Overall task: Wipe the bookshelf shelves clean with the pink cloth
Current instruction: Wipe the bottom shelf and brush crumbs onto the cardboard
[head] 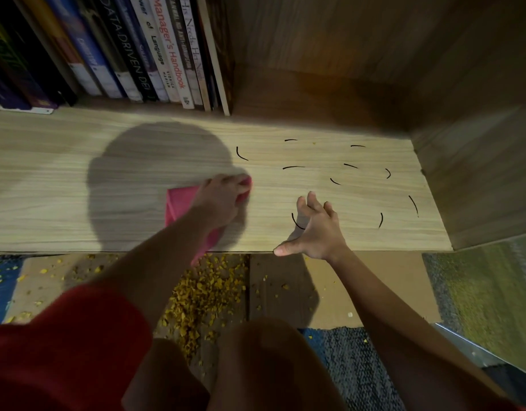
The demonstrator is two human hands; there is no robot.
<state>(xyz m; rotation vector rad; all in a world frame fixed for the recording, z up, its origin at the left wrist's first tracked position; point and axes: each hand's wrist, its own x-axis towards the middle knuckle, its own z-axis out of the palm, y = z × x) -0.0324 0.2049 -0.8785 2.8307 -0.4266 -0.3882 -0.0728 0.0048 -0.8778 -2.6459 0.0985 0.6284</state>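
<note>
1. Left hand [223,197] pressed down on the cloth [181,209], fingers curled over its far edge and gripping it; blurred by motion.
2. Cloth pink, lying flat on the shelf [63,179] near the middle, one corner hanging over the front edge under the left forearm.
3. Right hand [315,229] spread open and holding nothing, fingers splayed on the shelf, thumb stretched along the front edge.
4. Right hand well to the right of the cloth, apart from it.
5. Short black curved marks [294,167] scattered over the right half of the shelf, one partly under the right hand's fingers.
6. Left half of the shelf free of marks, with a large round shadow [155,173] falling across it around the cloth.
7. Row of books [155,51] standing upright at the back left, spines facing out, ending about mid-shelf.
8. Bare wooden back panel [330,40] to the right of the books, and a side wall [469,161] closing the shelf on the right.
9. Yellow crumbs [205,292] strewn thickly on the floor just below the front edge, densest under the cloth's hanging corner.
10. Brown cardboard [374,277] lying flat beneath the crumbs, with a blue-grey rug [353,366] nearer the camera.
11. Red sleeve [63,336] at lower left, bare knees at bottom centre.
</note>
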